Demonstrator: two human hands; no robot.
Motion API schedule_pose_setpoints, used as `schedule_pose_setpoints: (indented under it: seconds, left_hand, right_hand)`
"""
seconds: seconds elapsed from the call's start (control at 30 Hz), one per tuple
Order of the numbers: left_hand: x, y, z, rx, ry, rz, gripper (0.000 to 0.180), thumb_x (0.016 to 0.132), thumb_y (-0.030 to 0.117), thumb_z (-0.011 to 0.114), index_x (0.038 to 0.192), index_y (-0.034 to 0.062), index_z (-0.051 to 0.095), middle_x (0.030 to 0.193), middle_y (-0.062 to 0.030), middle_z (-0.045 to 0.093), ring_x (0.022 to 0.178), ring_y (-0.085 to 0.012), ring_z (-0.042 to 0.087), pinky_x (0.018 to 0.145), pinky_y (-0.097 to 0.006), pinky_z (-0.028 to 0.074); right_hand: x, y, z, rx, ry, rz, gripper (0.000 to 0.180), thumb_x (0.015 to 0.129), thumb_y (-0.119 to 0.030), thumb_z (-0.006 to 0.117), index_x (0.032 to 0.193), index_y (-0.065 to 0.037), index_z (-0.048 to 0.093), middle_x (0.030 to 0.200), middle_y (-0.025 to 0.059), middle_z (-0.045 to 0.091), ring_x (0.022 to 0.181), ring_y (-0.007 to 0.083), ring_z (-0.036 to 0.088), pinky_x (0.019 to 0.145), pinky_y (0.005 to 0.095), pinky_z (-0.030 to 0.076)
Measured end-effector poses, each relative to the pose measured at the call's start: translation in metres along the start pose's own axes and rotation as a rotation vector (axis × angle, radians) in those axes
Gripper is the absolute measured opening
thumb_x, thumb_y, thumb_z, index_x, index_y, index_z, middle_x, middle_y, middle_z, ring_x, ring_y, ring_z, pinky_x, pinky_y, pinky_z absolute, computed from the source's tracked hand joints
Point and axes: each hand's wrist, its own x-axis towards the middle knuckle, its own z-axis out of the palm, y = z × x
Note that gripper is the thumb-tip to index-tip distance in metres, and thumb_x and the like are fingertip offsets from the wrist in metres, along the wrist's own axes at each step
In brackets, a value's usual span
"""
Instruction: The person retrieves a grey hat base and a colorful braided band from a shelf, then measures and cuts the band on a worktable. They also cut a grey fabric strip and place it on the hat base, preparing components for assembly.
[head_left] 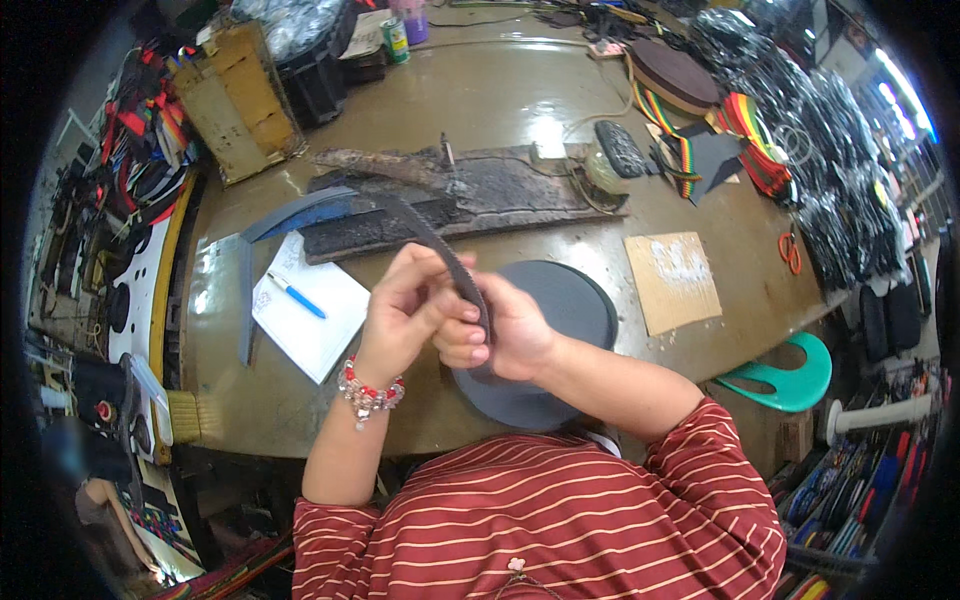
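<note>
Above the near side of the shiny worktable, close before the chest, the dark strip is gripped by both hands at its near end; the left hand, with beads at the wrist, has its thumb and fingers bent in a pinch, while the right hand is curled around the strip's other side; the fingers overlap, so I cannot tell exactly which tips press where.

Such a paired hold probably steadies a floppy band and lets the fingers feel or bend a short length; beyond them the strip arches up and leftward toward the dark board, whose upright metal piece looks like part of a simple fixture; whether the far end is fixed there, I cannot tell.

Beneath the hands lies a round grey disc, partly covered by them, perhaps kept near as a work surface or as stock; the white paper with its blue pen sits to the left, seemingly handy for notes; the orange scissors lie by the right edge, apart from the hands but probably reachable for trimming.
</note>
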Motion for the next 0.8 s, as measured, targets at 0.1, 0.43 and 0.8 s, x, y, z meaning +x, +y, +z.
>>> schedule_pose_setpoints:
  seconds: [0.1, 0.43, 0.8]
  left_hand:
    - [-0.005, 0.013, 0.019, -0.102, 0.067, -0.180, 0.023, 0.081, 0.020, 0.068, 0.082, 0.0010, 0.057, 0.082, -0.0029, 0.055, 0.065, -0.0094, 0.049, 0.058, -0.023, 0.039]
    - [-0.112, 0.028, 0.030, 0.898, -0.244, -0.592, 0.030, 0.076, 0.022, 0.060, 0.061, -0.0035, 0.055, 0.058, -0.0218, 0.054, 0.054, -0.0372, 0.055, 0.051, -0.043, 0.042]
    - [-0.036, -0.061, -0.004, 0.971, 0.071, -0.333, 0.021, 0.076, 0.015, 0.063, 0.066, -0.0016, 0.056, 0.062, -0.0175, 0.058, 0.060, -0.0328, 0.058, 0.056, -0.040, 0.045]
  right_hand:
    - [-0.019, 0.003, -0.002, -0.143, 0.074, 0.066, 0.029, 0.096, -0.029, 0.033, 0.085, -0.008, 0.050, 0.070, 0.0064, 0.052, 0.061, 0.0181, 0.051, 0.055, 0.0263, 0.042]
    - [-0.154, -0.052, -0.002, -2.061, 0.335, 0.621, 0.033, 0.089, -0.029, 0.048, 0.085, 0.000, 0.064, 0.081, 0.0235, 0.063, 0.082, 0.0387, 0.061, 0.076, 0.0464, 0.047]
    - [-0.070, 0.049, -0.059, -2.536, 0.448, -0.136, 0.072, 0.085, -0.063, 0.037, 0.142, -0.018, 0.029, 0.147, 0.0233, 0.017, 0.135, 0.0427, 0.016, 0.103, 0.0646, 0.013]
